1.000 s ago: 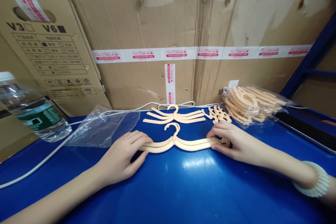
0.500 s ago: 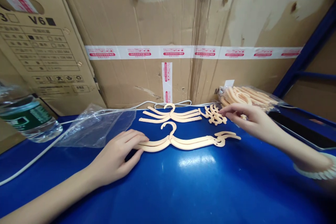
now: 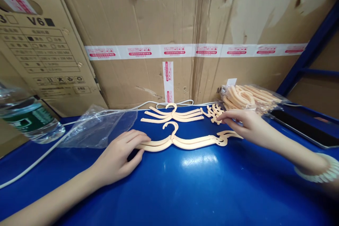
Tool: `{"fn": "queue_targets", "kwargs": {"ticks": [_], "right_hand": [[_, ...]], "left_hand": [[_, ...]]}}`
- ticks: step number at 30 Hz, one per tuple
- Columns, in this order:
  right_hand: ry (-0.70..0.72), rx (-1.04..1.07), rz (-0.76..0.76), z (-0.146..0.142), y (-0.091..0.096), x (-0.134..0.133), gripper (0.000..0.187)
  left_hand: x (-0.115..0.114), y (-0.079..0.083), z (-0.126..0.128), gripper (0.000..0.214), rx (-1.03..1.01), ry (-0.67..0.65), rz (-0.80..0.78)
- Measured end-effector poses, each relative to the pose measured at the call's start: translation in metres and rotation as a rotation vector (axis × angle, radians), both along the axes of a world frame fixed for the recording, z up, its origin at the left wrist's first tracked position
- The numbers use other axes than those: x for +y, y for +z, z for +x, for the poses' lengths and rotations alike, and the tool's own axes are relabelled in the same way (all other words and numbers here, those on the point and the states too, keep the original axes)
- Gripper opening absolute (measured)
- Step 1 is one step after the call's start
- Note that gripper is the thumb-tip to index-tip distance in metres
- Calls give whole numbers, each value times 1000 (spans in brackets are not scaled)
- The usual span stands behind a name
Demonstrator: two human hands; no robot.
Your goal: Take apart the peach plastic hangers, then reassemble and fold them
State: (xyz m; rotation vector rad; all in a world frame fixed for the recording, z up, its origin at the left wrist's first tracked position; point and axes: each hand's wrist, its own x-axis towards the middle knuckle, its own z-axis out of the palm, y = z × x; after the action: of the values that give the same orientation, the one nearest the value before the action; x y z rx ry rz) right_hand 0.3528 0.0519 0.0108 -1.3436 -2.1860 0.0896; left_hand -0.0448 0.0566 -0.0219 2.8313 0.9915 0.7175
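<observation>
Head camera view: the left hand [image 3: 123,153] is grasping the left end of a pale peach, smooth, bow-shaped hanger [image 3: 194,143], its thumb curving in front and its fingers lying over the top. The hanger is resting flat on a glossy blue table [image 3: 185,190], its paired curved arms spreading from a rounded hook, and a curled peach end piece [image 3: 221,141] is touching its right tip.

The right hand [image 3: 245,123], wearing a ribbed pale bracelet [image 3: 317,169], is reaching to a loose heap of small, curly peach pieces [image 3: 213,112]; its thumb and index finger are drawing together at the heap's edge, though whether they are pinching a piece I cannot tell.

Behind the first hanger, a second peach hanger with several slender, fanned arms [image 3: 173,116] is lying flat. A crinkled, transparent bag of peach parts [image 3: 238,100] is sitting beyond the right hand, near a flat, glossy black rectangular device [image 3: 302,127]. Creased brown cardboard [image 3: 132,17] is standing behind everything.
</observation>
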Motion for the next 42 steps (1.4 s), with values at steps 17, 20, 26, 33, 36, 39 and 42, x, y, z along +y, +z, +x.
{"fn": "queue_targets", "kwargs": {"ticks": [17,20,26,33,36,39,42], "right_hand": [[-31,-59,7,0,-8,2,27],[-39,-58,5,1,-9,2,28],[-34,-62,-32,2,-9,3,29],[-39,-63,-29,1,-9,2,29],[-40,-54,-16,1,-9,1,28],[-41,-54,-16,1,-8,3,28],[-53,-59,-19,4,-7,5,29]], "left_hand": [[1,-2,-1,26,-2,7,26],[1,-3,-1,26,-12,13,36],[0,-3,-3,27,-2,8,40],[0,-2,-1,27,-6,2,65],[0,-2,-1,27,-9,-4,75],[-1,-2,-1,27,-13,-6,80],[-1,-1,-1,26,-21,-5,83]]}}
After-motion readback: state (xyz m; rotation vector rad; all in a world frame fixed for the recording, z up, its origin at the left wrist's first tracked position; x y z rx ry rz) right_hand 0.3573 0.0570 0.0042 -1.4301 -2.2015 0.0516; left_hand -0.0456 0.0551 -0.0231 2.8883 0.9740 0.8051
